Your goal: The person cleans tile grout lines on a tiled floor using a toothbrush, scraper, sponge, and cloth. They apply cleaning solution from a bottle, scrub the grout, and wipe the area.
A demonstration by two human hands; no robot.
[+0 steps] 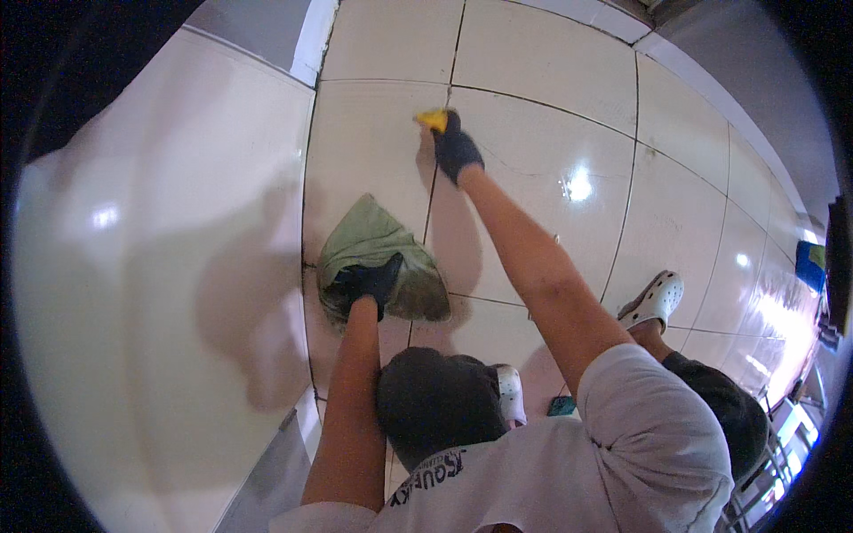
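Note:
My left hand [378, 280], in a black glove, is pressed into a bunched green cloth [360, 229] on the tiled floor, with a fold of it in the grip. The lower right part of the cloth looks brown and dirty. Farther ahead and to the right, my right hand [457, 151], also black-gloved, is closed around a small yellow object [432, 119]. Its pointed end sticks out to the left. The fingers cover the rest, so its exact kind cannot be made out. It is held over or against a pale tile, near a grout line.
A glossy pale panel [160, 266] borders the floor [533, 222] on the left. White clogs [657, 300] are on my feet. A small dark green piece [561, 406] lies between them. A blue item [810, 265] stands at the far right, near the wall [746, 98].

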